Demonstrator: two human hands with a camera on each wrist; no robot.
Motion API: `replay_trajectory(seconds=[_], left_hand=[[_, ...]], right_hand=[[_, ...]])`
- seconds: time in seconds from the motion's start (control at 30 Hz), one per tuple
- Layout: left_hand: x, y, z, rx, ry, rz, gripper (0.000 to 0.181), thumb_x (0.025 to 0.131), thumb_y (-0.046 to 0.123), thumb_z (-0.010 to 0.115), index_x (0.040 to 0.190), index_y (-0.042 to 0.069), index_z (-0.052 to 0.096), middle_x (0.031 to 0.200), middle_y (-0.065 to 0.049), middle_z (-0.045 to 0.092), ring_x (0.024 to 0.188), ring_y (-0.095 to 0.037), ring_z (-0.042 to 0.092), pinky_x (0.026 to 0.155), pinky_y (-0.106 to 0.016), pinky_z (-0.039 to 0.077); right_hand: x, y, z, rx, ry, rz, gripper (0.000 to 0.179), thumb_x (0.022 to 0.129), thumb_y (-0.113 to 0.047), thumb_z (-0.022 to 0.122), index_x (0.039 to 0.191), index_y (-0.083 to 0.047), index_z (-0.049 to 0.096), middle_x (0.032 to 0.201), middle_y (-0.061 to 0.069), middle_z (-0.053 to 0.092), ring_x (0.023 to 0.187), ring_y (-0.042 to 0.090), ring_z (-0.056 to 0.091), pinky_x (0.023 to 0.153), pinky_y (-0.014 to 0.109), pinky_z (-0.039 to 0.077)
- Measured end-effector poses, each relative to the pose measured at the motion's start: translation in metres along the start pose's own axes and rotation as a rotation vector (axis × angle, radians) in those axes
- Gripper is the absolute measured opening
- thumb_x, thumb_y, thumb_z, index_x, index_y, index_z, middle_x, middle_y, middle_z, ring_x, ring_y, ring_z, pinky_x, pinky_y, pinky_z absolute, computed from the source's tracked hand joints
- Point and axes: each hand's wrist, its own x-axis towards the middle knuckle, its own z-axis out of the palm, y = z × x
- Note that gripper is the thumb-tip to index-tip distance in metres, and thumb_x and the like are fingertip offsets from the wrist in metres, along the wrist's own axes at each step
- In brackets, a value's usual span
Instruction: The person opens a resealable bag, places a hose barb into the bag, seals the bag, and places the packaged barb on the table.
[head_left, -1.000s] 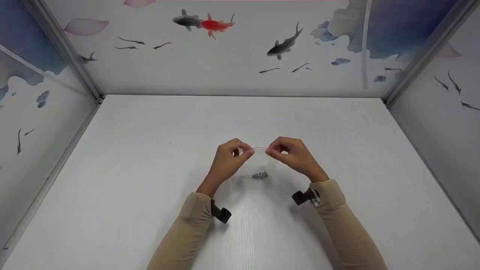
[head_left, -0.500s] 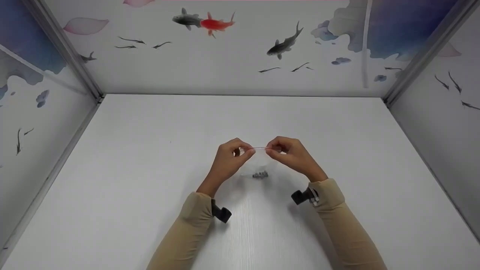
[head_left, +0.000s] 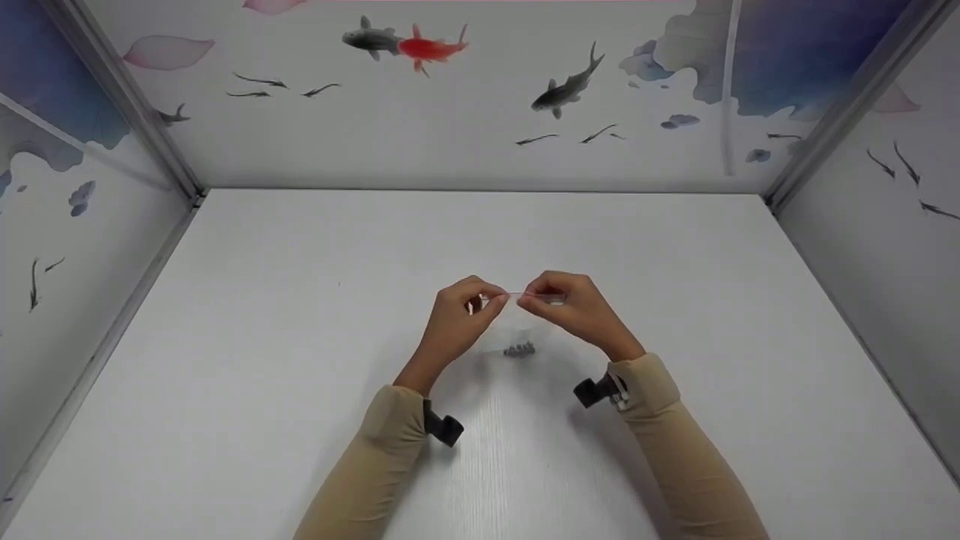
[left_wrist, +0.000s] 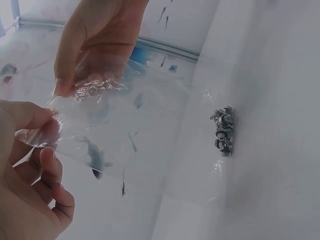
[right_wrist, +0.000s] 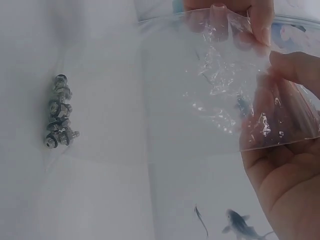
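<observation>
A clear plastic zip bag (left_wrist: 145, 115) hangs between both hands, its top edge a thin pinkish strip in the head view. Small silvery metal fittings, some with dark rings (right_wrist: 61, 112), lie gathered along its bottom; the head view shows them as a grey cluster of fittings (head_left: 519, 350) below the hands. My left hand (head_left: 459, 311) pinches the top edge between thumb and forefinger. Close by on the right, my right hand (head_left: 581, 307) pinches the same edge, a narrow gap between the two sets of fingertips. Whether the seal is closed I cannot tell.
A white table (head_left: 300, 375) lies beneath, bounded by printed panels at the back (head_left: 465, 142) and on both sides. Metal frame posts stand in the corners. Each wrist bears a small black camera, one at the left cuff (head_left: 444, 429), one at the right (head_left: 592, 391).
My right hand has slid left along the bag's top edge, so the gap between the hands is narrower. My left hand stays almost where it was.
</observation>
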Motion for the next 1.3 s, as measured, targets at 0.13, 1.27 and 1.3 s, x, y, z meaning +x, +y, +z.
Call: replay_trajectory(seconds=[0.13,1.27,1.3], left_hand=[[0.001,-0.001,0.000,0.006,0.013,0.007,0.016,0.093,0.021,0.064,0.094,0.008,0.075,0.085,-0.003,0.066,0.071,-0.010,0.050,0.065,-0.024,0.044],[-0.019,0.027,-0.031,-0.039,-0.206,-0.040,0.015,0.091,0.013,0.066,0.101,0.007,0.075,0.091,-0.006,0.074,0.079,-0.015,0.068,0.073,-0.028,0.052],[-0.019,0.025,-0.030,-0.037,-0.215,-0.056,0.016,0.091,0.012,0.065,0.102,0.006,0.075,0.092,-0.006,0.074,0.080,-0.016,0.068,0.073,-0.027,0.052]], right_hand=[[0.001,0.000,0.001,-0.022,0.016,-0.039,0.019,0.089,-0.026,0.069,0.088,-0.007,0.071,0.085,0.003,0.069,0.080,0.013,0.063,0.084,0.034,0.054],[-0.020,-0.027,-0.035,-0.123,-0.246,-0.141,0.017,0.089,-0.007,0.066,0.105,-0.005,0.073,0.094,0.005,0.073,0.080,0.013,0.067,0.072,0.025,0.054],[-0.019,-0.025,-0.035,-0.116,-0.247,-0.113,0.017,0.089,-0.008,0.067,0.104,-0.005,0.073,0.094,0.005,0.074,0.079,0.013,0.068,0.072,0.026,0.055]])
